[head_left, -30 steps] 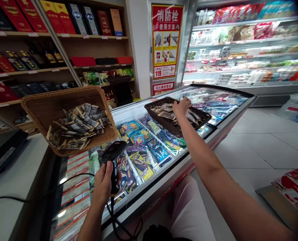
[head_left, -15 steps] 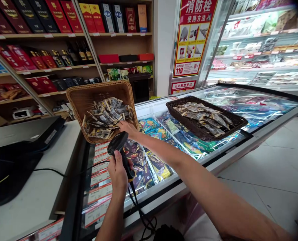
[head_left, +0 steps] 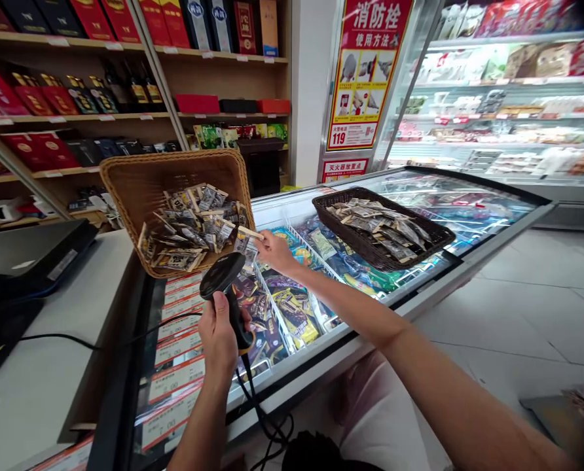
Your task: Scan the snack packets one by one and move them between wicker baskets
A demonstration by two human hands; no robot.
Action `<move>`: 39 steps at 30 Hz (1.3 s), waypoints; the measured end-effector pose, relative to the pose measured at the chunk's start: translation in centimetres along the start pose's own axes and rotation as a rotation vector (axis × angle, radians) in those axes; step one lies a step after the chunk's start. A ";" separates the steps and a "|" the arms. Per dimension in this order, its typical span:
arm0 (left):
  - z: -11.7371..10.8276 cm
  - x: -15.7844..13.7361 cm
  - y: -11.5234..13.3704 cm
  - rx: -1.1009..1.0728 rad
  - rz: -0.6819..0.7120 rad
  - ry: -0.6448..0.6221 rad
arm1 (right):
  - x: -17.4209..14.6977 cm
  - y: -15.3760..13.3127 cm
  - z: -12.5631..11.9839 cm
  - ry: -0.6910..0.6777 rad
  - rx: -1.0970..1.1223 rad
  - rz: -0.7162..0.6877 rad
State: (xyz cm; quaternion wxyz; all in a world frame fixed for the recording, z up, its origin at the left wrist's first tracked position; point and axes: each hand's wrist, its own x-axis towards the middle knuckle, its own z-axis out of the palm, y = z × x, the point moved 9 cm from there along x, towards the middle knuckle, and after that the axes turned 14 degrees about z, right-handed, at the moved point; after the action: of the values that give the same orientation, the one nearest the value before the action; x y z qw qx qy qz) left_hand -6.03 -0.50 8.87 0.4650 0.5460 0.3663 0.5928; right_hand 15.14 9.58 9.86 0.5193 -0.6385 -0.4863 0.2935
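Here, small packet [head_left: 247, 239]: it is held at the right rim of the tan wicker basket [head_left: 174, 159], with its pale strip pointed inward; whether the rim is touched cannot be told.
Right hand [head_left: 275, 252]: thumb and fingertips are pinched together on one end of the strip; nothing else is seen to be gripped.
Left hand [head_left: 220, 337]: its fingers are wrapped round the handle of a black scanner [head_left: 222, 271], whose head is held just in front of the basket's near right corner.
Weight and feel: the packet is judged to be very light, with slick film that may slide and a flatter, stiffer strip along one edge.
Best hold: the strip's end is best pinched, so that the film and whatever is sealed inside are not crushed.
Loose packets [head_left: 194, 219]: they are heaped inside the basket, overlapped, so neighbours could be dragged along.
Dark basket [head_left: 341, 235]: it is set well to the right of the tan one, with similar packets piled in it.
Hard to make out: the packet's print cannot be read, its lower end seems overlapped by the scanner head, and the scanner's window is turned from view.
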 end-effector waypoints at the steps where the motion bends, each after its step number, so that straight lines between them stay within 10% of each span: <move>1: 0.2 0.0 0.0 0.005 -0.004 -0.013 | -0.8 0.7 -1.6 0.004 0.028 0.027; 8: 1.0 0.0 -1.0 0.056 -0.020 -0.130 | -2.3 6.4 -8.3 0.146 0.286 0.264; 21: 3.7 -1.4 -2.3 0.274 0.015 -0.552 | -2.1 6.1 -10.1 0.192 0.379 0.245; 39: 3.8 -1.5 -1.7 0.274 0.053 -0.544 | -2.3 5.8 -10.7 0.244 0.320 0.180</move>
State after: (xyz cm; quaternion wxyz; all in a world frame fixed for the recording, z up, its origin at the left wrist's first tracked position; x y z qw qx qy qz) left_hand -2.09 -1.67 7.36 0.4527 0.7516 0.2904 0.3818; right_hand 25.57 3.53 7.19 0.6407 -0.6197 -0.3080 0.3327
